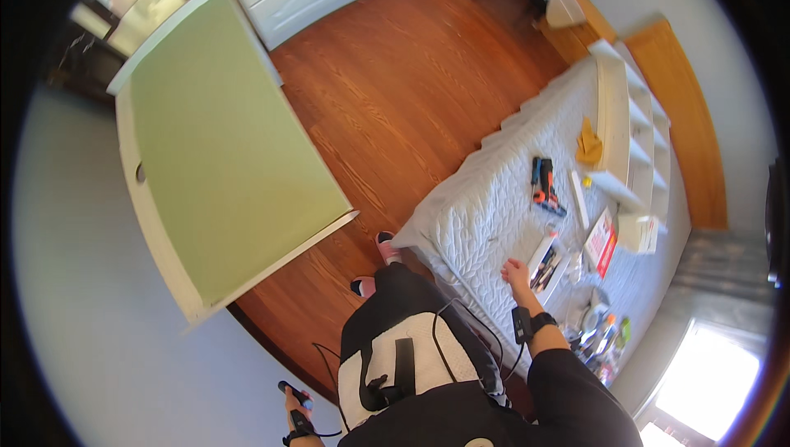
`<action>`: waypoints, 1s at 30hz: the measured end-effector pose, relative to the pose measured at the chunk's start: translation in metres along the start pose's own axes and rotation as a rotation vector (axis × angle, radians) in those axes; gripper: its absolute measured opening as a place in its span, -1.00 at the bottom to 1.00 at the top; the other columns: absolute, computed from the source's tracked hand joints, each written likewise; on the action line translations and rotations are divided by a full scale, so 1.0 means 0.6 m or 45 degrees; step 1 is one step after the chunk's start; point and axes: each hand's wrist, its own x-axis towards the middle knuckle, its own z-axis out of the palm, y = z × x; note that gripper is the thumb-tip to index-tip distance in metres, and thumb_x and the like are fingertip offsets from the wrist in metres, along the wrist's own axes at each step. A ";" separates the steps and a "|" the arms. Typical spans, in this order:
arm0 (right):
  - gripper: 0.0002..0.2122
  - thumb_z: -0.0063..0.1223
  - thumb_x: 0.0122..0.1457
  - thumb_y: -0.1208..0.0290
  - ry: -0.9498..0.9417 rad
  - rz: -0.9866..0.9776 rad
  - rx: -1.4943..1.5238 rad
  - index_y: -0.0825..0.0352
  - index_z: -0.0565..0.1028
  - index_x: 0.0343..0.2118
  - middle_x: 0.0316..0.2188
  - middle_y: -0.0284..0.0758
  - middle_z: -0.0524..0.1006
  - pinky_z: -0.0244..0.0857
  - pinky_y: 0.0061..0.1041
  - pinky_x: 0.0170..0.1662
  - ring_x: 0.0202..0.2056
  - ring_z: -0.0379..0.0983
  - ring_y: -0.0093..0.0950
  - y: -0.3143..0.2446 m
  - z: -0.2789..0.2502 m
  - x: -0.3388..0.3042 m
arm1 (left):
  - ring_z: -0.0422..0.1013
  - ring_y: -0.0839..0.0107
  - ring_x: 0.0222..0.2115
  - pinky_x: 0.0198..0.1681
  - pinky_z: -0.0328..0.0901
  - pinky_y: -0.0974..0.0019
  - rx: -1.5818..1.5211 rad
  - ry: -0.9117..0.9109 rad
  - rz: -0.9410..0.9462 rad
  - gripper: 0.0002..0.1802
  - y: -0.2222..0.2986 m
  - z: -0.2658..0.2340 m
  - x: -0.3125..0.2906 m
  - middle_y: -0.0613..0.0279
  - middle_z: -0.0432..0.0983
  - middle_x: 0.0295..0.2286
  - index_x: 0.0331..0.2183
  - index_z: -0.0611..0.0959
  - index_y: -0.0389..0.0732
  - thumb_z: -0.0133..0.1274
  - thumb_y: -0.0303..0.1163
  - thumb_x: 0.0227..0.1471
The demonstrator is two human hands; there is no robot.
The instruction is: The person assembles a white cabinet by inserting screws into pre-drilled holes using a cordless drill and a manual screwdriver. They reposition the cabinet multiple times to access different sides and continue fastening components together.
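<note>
The bed [473, 229] runs down the person's right under a pale quilt, with the green-topped desk [222, 151] across on the left, bare floor [362, 118] between. A white shelf [611, 110] lies toward the bed's far side. Nearer me are a dark and orange drill [545, 188], a yellow cloth [588, 144], a red-and-white packet [602, 241] and a jumble of bottles [607, 338]. An open white box [558, 271] of dark pieces sits on the quilt, just beside the right hand [517, 274]. That hand's grip is half curled; I can't tell whether it holds anything. Low on the left, by the wall, the left hand [294, 404] has its grip closed around a small dark object [288, 389].
</note>
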 end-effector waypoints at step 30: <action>-0.55 0.08 0.13 0.47 0.071 0.003 0.134 0.29 0.22 0.08 -0.43 -0.30 0.51 0.36 -0.47 -0.49 -0.48 0.46 -0.46 0.280 0.207 0.166 | 0.39 0.38 -0.67 -0.62 0.33 0.33 0.739 -0.458 0.527 -0.44 0.201 0.039 -0.009 0.20 0.45 -0.60 -0.46 0.50 -0.26 0.12 0.12 0.10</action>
